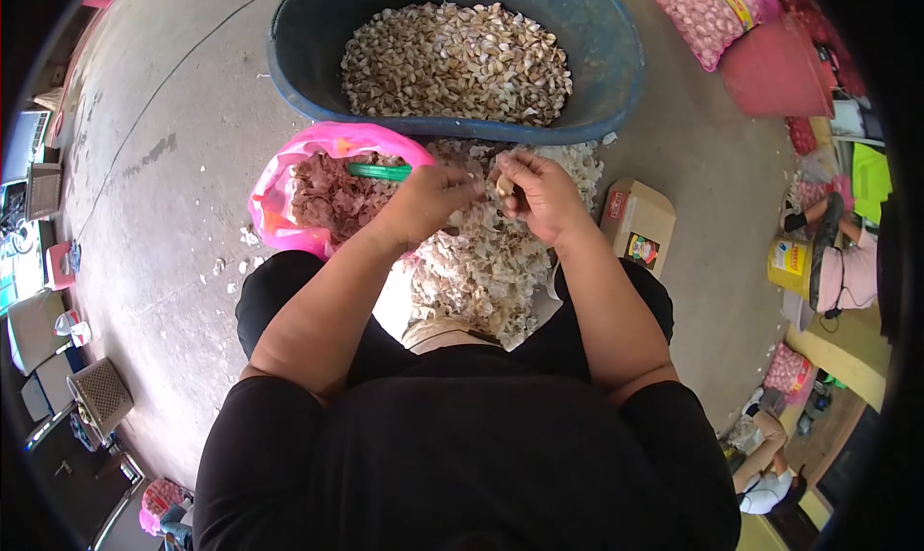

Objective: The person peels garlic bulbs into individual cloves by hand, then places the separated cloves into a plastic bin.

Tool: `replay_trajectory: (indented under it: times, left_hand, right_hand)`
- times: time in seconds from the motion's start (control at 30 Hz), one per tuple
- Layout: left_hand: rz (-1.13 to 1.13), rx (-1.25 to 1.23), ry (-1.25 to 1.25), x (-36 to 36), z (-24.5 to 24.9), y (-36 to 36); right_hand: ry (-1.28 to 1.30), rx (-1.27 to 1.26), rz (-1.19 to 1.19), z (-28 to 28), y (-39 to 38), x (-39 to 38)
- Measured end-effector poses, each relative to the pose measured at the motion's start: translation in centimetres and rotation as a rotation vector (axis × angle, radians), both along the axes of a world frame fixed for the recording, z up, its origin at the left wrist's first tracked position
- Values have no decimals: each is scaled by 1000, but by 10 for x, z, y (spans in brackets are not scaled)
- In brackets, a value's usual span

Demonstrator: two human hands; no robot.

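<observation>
Heap of peelings (481, 262) lies between the knees. Above it, left hand (428, 200) and right hand (544, 195) both pinch one garlic clove (504, 183). Pink bag (279, 180) at left. Cardboard box (635, 226) at right, print unreadable. Blue tub (606, 60) beyond.

The concrete floor (164, 166) carried a blue tub (616, 79) of cloves at the far middle. Just near of it, touching its wall, lay a heap of skins (481, 272), with a pink bag (274, 190) at the heap's left and a box (637, 219) at its right. Loose flakes (231, 262) were scattered left of the bag, and a thin cable (144, 108) ran across the far left. Far right sat a red sack (770, 75) and a mesh bag (707, 17); a yellow bucket (789, 267) stood right, a basket (99, 392) near left.
</observation>
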State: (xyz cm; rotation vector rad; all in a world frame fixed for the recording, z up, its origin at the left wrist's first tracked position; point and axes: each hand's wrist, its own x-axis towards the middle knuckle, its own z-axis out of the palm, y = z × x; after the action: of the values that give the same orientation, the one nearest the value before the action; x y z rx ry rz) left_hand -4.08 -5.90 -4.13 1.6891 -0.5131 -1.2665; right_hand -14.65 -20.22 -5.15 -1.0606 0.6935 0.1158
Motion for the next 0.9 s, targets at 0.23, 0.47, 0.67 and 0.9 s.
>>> replay_trajectory:
  times: [0.23, 0.47, 0.67, 0.9]
  left_hand:
    - [211, -289, 166, 4, -30, -1]
    - [467, -234, 138, -10, -12, -15]
    - [475, -292, -163, -23, -29, -16]
    - [507, -214, -163, -34, -27, -23]
  right_hand:
    - [-133, 106, -620, 7, -17, 18]
    - [-205, -887, -14, -16, 38, 12]
    - [-160, -1115, -61, -11, 31, 11]
    - [-240, -1259, -90, -13, 43, 10]
